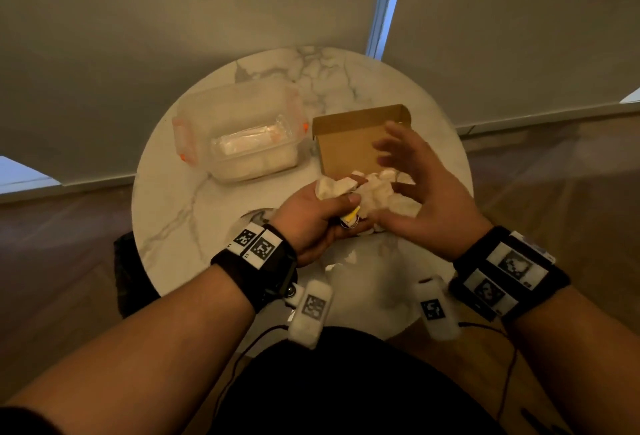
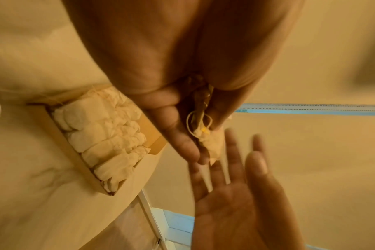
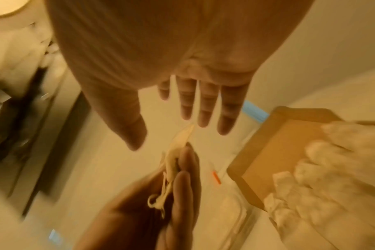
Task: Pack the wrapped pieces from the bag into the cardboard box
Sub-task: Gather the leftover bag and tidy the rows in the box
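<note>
Much here is hard to read. The right hand [image 1: 420, 192] is smeared by motion over the cardboard box [image 1: 349, 143], and it hides the box's near right corner and part of what lies inside. Under both forearms something pale and crumpled lies on the table on the person's side of the box; it may be the bag, but glare washes it out and I cannot tell. What is inside the wrapped piece [image 2: 210, 145] cannot be seen either.

The left hand [image 1: 318, 223], just on the person's side of the box, pinches that wrapped piece between thumb and curled fingers. It is a small bundle of soft, creased white paper or cloth, gathered at one end, with a thin looped cord and a yellow fleck at the neck. The right hand is open, fingers straight and slightly spread, palm facing the left hand, touching nothing that I can see.

The box is shallow, rectangular, plain brown card with its lid flap standing up on the far side. Lumpy white wrapped pieces [image 2: 105, 135] sit packed in a row along its near side; bare brown floor shows beyond them. Left of the box stands a clear plastic container [image 1: 242, 133] with rounded corners and orange clips. All rest on a round table [image 1: 173, 220] of white stone veined in grey.
</note>
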Demonstrator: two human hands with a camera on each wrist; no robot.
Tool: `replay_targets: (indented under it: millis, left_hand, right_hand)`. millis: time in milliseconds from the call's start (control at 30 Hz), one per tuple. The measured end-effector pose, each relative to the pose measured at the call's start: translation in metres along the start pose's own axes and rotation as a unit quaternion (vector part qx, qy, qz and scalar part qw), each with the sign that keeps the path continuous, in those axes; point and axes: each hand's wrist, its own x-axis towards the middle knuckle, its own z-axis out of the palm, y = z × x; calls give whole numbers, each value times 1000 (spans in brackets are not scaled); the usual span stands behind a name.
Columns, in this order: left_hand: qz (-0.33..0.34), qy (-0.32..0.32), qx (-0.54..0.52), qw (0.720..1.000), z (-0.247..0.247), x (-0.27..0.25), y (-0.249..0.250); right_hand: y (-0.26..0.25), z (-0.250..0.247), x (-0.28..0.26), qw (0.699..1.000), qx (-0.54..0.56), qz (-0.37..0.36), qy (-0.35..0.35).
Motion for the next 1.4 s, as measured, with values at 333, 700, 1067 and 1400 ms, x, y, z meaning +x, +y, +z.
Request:
replay_targets:
  millis: [333, 700, 1067, 1400]
  left_hand:
    - [34, 143, 21, 989, 28, 33, -45]
    - [-1, 261, -42, 964, -2, 23, -50]
    - [22, 343, -97, 934, -26, 22, -50]
    - [21, 308, -79, 948, -10, 28, -51]
  right_hand:
    - [75, -36, 2, 966, 145, 187, 108]
    - [131, -36, 16, 974, -38, 218, 37]
    - [143, 14, 35, 948, -228, 220, -24]
    - [154, 11, 13, 912, -370, 74, -160]
